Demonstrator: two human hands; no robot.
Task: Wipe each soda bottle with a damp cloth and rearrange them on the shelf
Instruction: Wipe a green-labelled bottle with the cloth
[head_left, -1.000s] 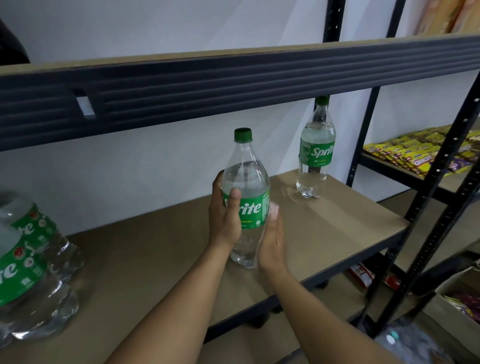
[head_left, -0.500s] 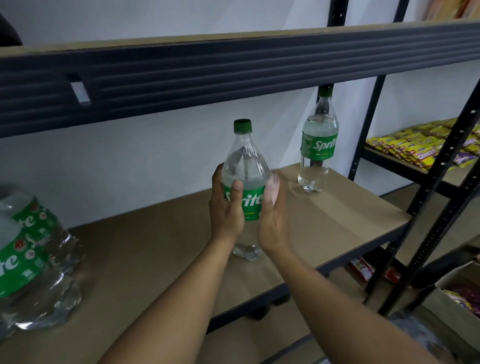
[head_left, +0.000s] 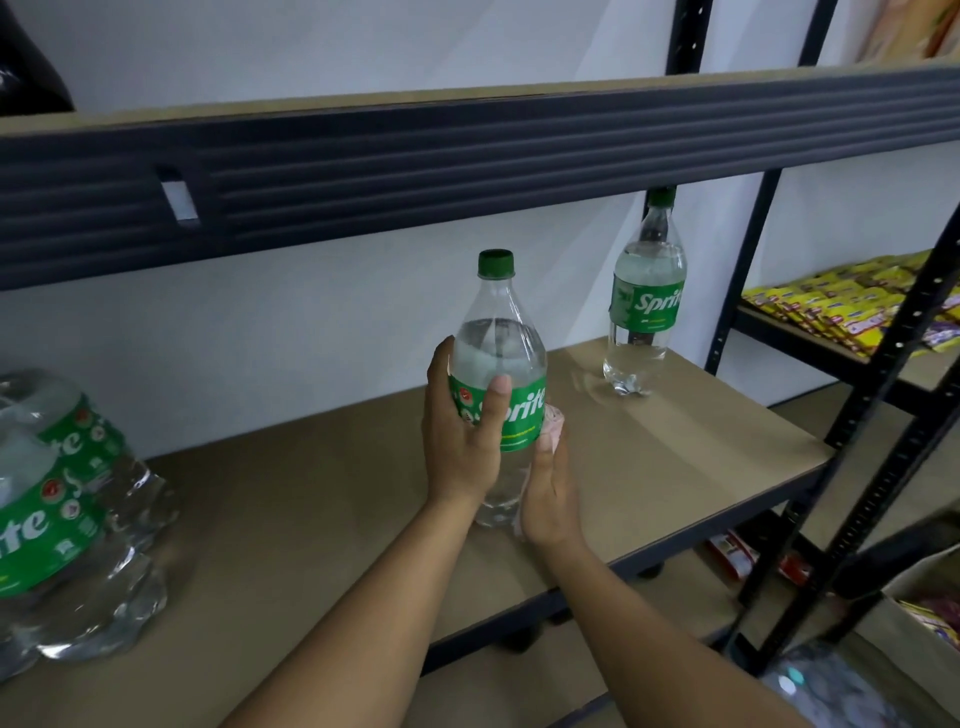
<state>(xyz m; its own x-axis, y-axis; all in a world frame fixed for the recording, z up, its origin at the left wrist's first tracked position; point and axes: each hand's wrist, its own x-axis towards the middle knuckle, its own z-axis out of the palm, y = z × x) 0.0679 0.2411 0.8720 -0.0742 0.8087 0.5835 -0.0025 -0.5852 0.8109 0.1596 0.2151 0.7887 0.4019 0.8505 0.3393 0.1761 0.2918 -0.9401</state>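
The left hand (head_left: 460, 452) gripped a clear Sprite bottle (head_left: 497, 343) around its green label, thumb laid across the front and the fingers curled round the far side, so it held the bottle upright over the middle of the brown shelf (head_left: 311, 499); whether the base touched the board could not be told. The right hand (head_left: 551, 493) lay along the bottle's right side below the label, its fingers nearly straight and pressing a pale pink cloth (head_left: 554, 422) against the plastic, with only a bit of cloth showing past the fingertips. The green cap was on. A second Sprite bottle (head_left: 645, 306) stood upright at the back right corner of the same shelf, well apart from the held one. At the far left edge two more Sprite bottles (head_left: 57, 509) sat close together. A dark metal beam (head_left: 467, 171) of the upper shelf crossed above. To the right, a neighbouring rack held yellow snack packets (head_left: 836, 306).
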